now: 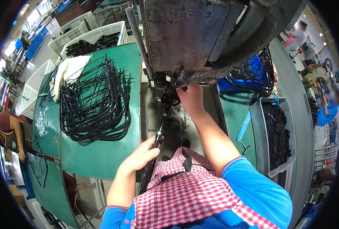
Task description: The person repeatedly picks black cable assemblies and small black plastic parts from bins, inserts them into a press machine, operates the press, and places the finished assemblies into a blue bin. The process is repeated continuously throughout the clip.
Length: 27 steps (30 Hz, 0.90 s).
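Note:
My left hand [143, 153] is wrapped round a black metal frame [157, 139], a slim tubular piece that slants from my lap up to the press. Bright rivet-like spots show along it. Under the head of a large grey metal press [188, 34], my right hand [191, 98] has its fingers pinched together, close to the frame's far end and the tooling [163, 82]. What those fingers hold is hidden by the hand and the press.
A stack of bent black rods [95, 99] lies on the green table, beside a pale cloth [68, 74] and loose silver rivets [42, 122]. At right stand a blue bin [226, 87] with black wire frames and a grey bin [256, 131] of black parts. Co-workers are further off.

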Available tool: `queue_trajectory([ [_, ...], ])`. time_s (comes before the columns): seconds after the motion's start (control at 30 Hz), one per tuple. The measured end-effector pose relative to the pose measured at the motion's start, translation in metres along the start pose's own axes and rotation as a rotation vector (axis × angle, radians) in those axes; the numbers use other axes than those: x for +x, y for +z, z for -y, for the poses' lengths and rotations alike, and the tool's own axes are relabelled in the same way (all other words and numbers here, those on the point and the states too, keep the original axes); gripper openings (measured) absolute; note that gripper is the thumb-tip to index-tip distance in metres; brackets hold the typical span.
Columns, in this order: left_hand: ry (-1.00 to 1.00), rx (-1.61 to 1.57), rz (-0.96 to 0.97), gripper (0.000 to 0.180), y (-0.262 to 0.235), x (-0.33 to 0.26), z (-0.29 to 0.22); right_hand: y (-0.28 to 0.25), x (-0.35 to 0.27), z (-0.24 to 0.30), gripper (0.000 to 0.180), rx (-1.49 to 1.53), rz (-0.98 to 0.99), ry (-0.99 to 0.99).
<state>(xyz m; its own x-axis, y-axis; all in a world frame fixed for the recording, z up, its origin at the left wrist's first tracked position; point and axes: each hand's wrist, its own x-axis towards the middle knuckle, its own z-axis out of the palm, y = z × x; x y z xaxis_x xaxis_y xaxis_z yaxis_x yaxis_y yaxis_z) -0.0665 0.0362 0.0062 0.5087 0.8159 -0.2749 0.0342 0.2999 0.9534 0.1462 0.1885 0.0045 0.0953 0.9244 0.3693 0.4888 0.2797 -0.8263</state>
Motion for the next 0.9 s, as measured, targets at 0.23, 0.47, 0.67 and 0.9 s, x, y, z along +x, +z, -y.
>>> queue_trajectory([
  [0.23,-0.078,-0.093,0.066,0.085,-0.004,-0.004,-0.019,-0.023,-0.018,0.005,0.019,0.300,-0.068,0.241],
  [0.47,-0.029,0.016,0.357,0.094,0.014,-0.046,-0.046,-0.119,-0.128,-0.024,0.015,0.282,0.265,0.563],
  [0.67,0.527,0.397,0.736,0.083,0.048,0.014,-0.136,-0.159,-0.186,0.031,0.023,0.430,0.572,0.350],
  [0.9,0.855,0.323,0.421,0.080,0.205,0.111,-0.222,-0.183,-0.176,0.108,0.071,0.706,0.444,-0.040],
])
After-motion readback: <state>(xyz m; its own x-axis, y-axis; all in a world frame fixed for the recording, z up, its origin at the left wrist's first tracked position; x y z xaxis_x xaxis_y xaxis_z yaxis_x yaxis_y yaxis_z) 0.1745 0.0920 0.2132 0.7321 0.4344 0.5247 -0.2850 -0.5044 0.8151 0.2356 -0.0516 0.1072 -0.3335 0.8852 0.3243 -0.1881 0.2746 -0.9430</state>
